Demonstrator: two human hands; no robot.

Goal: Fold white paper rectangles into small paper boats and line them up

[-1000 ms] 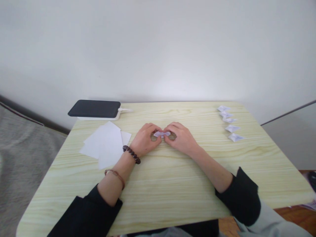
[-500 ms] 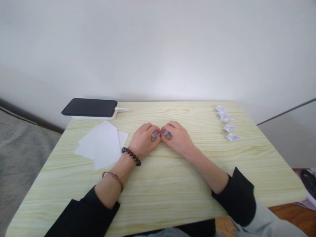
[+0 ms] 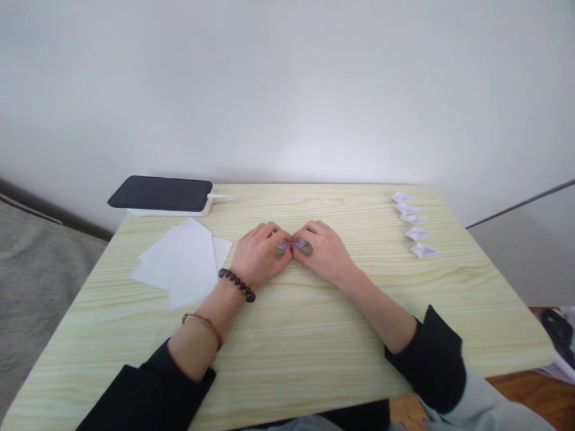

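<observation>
Between my two hands, at the middle of the table, is a small folded piece of white paper (image 3: 298, 243). My left hand (image 3: 261, 254) pinches its left end with thumb and fingers. From the other side my right hand (image 3: 324, 251) pinches the right end. The fingertips of both hands meet in the centre and hide most of the paper; only narrow pointed bits show inside the finger loops. A dark bead bracelet (image 3: 236, 284) and a thin brown bangle (image 3: 203, 323) circle my left wrist.
Several small folded paper boats (image 3: 422, 249) stand in a row at the right of the table (image 3: 287, 347). Overlapping white paper sheets (image 3: 191, 263) lie left of my left hand. Behind them a black phone (image 3: 162, 193) with a white cable (image 3: 221, 197) rests on a white block.
My fingers have shifted slightly on the folded paper, the thumbs now tucked lower and closer in. The paper stays between both hands in the same place.
</observation>
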